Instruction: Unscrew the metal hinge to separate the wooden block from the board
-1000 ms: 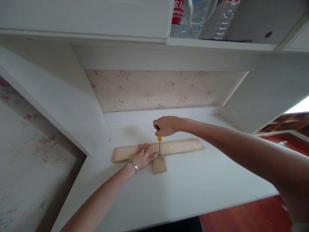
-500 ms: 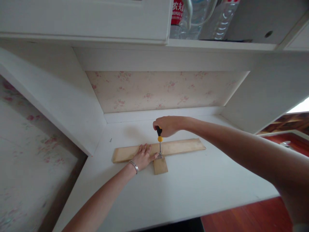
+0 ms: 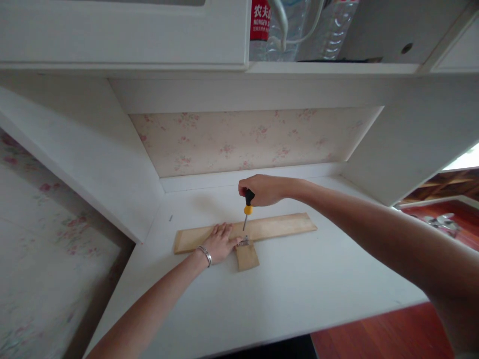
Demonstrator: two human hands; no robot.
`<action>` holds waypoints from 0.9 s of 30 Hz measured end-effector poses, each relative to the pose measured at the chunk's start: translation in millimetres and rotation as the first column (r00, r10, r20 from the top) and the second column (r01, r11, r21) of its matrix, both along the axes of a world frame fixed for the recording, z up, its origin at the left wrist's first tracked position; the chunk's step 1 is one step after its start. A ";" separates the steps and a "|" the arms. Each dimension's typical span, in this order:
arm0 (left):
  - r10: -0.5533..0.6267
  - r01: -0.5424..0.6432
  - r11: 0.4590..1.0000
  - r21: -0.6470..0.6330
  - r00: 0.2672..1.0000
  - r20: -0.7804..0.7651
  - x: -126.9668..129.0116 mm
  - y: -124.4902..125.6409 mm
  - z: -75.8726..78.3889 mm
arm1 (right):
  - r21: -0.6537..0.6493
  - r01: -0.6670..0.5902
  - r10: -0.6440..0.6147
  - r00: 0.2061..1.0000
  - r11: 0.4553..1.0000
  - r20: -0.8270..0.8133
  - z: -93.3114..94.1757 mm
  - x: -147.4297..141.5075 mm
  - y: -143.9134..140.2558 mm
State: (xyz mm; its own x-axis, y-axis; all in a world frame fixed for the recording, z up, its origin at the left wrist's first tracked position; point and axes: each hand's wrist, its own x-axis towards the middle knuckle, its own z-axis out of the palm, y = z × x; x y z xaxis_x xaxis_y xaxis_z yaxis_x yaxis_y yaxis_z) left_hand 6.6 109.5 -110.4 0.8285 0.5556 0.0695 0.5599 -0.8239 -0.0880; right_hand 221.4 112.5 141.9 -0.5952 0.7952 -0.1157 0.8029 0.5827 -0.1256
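A long wooden board [image 3: 280,226] lies across the white desktop, and a short wooden piece [image 3: 247,258] meets its near edge. A small metal hinge [image 3: 244,241] sits where the two join. My left hand [image 3: 220,243] lies flat with fingers spread on the long board, its thumb reaching to the hinge. Above it, my right hand [image 3: 260,190] is wrapped round the black and yellow handle of a screwdriver [image 3: 248,209]. The screwdriver's tip points down and stands a little above the hinge, apart from it.
White side panels [image 3: 123,164] enclose the desk [image 3: 299,294] left and right. An overhead cabinet [image 3: 123,35] hangs low in front, with plastic bottles [image 3: 261,20] and a pale cable [image 3: 281,25] on its open shelf. A small dark mark [image 3: 170,218] shows at the left.
My right hand has lifted the screwdriver slightly, so its tip has come up off the hinge and the shaft leans more. My left hand stays on the board.
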 end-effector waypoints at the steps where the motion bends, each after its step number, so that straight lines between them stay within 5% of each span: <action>1: -0.001 0.001 1.000 -0.016 1.000 0.002 0.3 0.0 2.5 | 0.020 0.015 -0.014 0.999 1.000 -0.035 3.7 5.4 -2.4; 6: 0.011 -0.016 0.997 -0.082 0.998 -0.063 2.5 -0.3 14.2 | 0.078 0.203 -0.188 0.968 0.976 -0.169 5.6 40.7 -20.5; 11: -0.040 0.035 0.997 -0.074 0.997 -0.067 6.0 -7.1 31.8 | -0.016 0.424 -0.395 0.830 0.906 -0.394 -38.0 87.8 -49.0; 14: -0.103 0.101 0.991 -0.082 0.995 -0.009 11.6 -11.6 46.3 | -0.236 0.474 -0.517 0.644 0.848 -0.565 -79.1 115.4 -70.1; 18: -0.155 0.156 0.986 -0.058 0.987 0.034 28.0 -11.2 61.1 | -0.555 0.418 -0.670 0.205 0.719 -0.714 -132.0 139.2 -98.7; 21: -0.229 0.229 0.973 0.018 0.973 0.005 43.9 -6.5 62.8 | -0.654 0.377 -0.698 -0.026 0.656 -0.715 -163.0 144.8 -116.9; 27: -0.341 0.349 0.932 0.093 0.936 -0.089 66.1 4.6 53.6 | -0.710 0.347 -0.687 -0.211 0.612 -0.695 -199.0 138.4 -137.6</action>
